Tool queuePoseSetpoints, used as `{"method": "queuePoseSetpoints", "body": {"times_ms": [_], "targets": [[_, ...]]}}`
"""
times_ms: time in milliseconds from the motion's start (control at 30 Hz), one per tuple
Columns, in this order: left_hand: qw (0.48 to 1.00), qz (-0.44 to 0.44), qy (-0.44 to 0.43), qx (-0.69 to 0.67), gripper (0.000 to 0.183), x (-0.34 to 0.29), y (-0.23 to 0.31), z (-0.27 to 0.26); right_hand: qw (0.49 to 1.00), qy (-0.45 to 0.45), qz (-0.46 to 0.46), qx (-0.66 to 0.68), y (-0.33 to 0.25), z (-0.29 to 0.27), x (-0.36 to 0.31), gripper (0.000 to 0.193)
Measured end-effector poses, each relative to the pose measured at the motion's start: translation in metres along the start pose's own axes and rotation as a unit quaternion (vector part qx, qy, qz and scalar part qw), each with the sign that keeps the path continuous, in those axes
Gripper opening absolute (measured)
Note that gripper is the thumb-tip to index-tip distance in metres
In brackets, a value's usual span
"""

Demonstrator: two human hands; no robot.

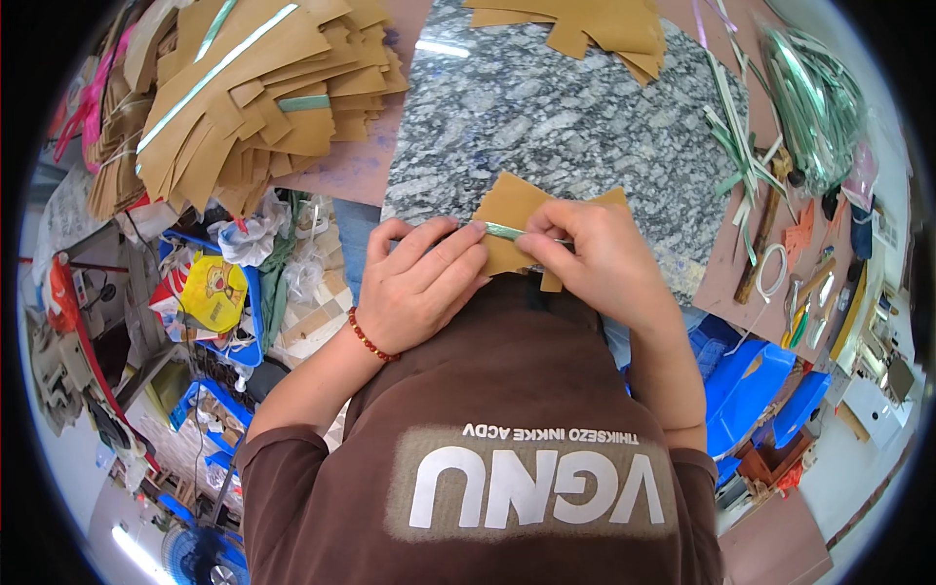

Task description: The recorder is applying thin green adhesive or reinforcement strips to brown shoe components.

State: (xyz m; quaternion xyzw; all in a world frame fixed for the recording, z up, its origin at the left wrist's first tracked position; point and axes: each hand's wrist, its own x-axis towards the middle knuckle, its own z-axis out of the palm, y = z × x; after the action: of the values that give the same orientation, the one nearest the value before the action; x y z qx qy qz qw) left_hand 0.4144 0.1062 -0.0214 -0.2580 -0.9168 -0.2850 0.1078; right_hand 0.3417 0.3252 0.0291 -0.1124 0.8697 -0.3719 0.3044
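Note:
A tan flat cut piece (511, 198) with notched edges, resembling card or leather, lies at the near edge of the stone-patterned slab (546, 127). Across it runs a narrow shiny green strip (504, 232). My left hand (424, 278) is laid over the piece's left side, its fingers stretched out and their tips pressing by the strip's left end; its thumb is mostly hidden. Thumb and forefinger of my right hand (597, 255) pinch the strip toward its right end, above the piece. Part of the piece is covered by my right fingers.
A big pile of similar tan pieces (283, 73) sits at the far left, and a smaller stack (595, 24) at the far edge. Right of the slab are loose green strips (746, 166), a bagged green bundle (814, 107) and hand tools (804, 312). A blue crate (255, 302) stands lower left.

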Motion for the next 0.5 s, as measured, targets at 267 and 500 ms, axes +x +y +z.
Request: {"method": "queuePoseSetpoints", "body": {"times_ms": [267,500], "targets": [[1.000,0.008,-0.001,-0.012,0.033,0.001,-0.005,-0.003,0.989,0.062,0.102,0.093,0.036,-0.041,-0.050,0.009],[1.000,0.001,-0.013,-0.002,0.031,-0.001,-0.003,-0.004,0.983,0.164,-0.028,0.077,0.035,-0.016,-0.078,0.012]]}}
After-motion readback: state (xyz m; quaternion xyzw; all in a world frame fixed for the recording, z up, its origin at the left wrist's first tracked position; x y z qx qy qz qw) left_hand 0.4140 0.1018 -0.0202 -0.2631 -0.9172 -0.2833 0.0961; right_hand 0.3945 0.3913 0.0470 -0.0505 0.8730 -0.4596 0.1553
